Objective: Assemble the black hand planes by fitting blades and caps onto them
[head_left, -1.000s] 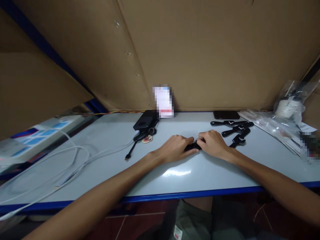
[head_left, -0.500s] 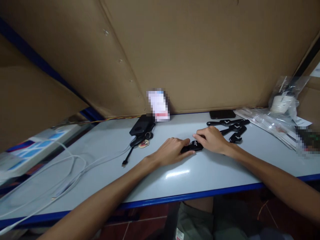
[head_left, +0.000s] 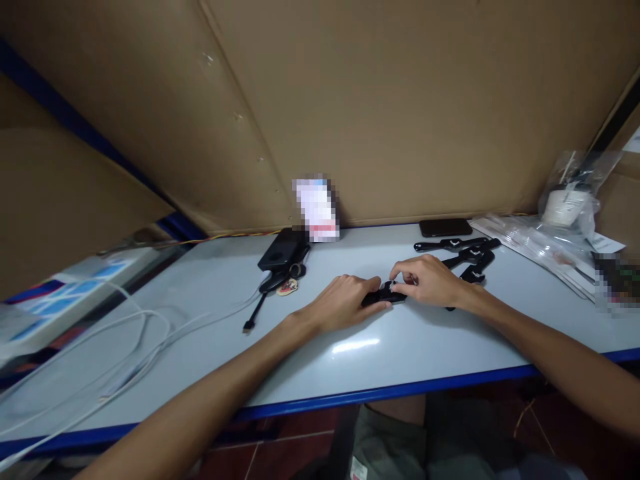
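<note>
A black strap-like piece (head_left: 395, 297) with a small silvery part on top lies on the table in front of me; what exactly it is, I cannot make out. My left hand (head_left: 346, 297) grips its left end between thumb and fingers. Over its middle and right side, my right hand (head_left: 430, 283) bends its index finger and thumb onto the small silvery part, which the fingertips largely hide. Just beyond my right hand, several similar black pieces (head_left: 453, 245) with silvery parts lie in a loose group.
A black power bank (head_left: 283, 249) with a short cable sits left of my hands, near a phone (head_left: 318, 210) leaning on the cardboard wall. Another dark phone (head_left: 445, 228) lies at the back. Plastic bags (head_left: 540, 247) and a bagged cup (head_left: 565, 205) are at right; white cables (head_left: 165, 333) at left.
My right hand has shifted slightly, its index finger now arched higher and its thumb lower over the silvery part. My left hand keeps its grip in the same place.
</note>
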A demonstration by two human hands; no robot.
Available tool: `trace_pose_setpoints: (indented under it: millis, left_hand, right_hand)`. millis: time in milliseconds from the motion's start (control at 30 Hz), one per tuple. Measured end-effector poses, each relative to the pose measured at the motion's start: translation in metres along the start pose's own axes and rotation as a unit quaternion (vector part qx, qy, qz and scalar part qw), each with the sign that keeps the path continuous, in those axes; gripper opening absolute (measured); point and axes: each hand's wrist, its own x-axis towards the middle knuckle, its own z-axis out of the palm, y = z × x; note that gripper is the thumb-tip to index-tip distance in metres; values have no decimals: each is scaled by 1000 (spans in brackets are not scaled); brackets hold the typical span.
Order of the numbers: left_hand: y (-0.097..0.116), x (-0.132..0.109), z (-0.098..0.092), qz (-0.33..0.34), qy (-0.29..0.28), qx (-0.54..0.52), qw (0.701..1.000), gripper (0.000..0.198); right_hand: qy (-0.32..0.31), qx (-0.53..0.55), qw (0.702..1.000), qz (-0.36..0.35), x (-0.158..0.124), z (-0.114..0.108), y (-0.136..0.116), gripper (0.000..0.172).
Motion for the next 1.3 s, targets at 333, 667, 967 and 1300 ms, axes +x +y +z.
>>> trace_pose_setpoints:
  millis: [333, 667, 967, 1300]
  left_hand:
    - [-1, 0, 2, 3, 8, -4, 1000, 39]
    - [-2, -1, 0, 8, 10, -2, 1000, 42]
    - [-2, -1, 0, 3, 3, -3, 1000, 41]
    - [-4, -1, 3, 2, -1, -21, 1000, 40]
  right_hand:
    - [10, -12, 999, -29, -2, 9, -12, 33]
    - [-6, 26, 1000, -9, -4, 5, -9, 34]
    - [14, 6, 1000, -10, -3, 5, -5, 29]
    - [20, 1, 1000, 17, -2, 5, -9, 26]
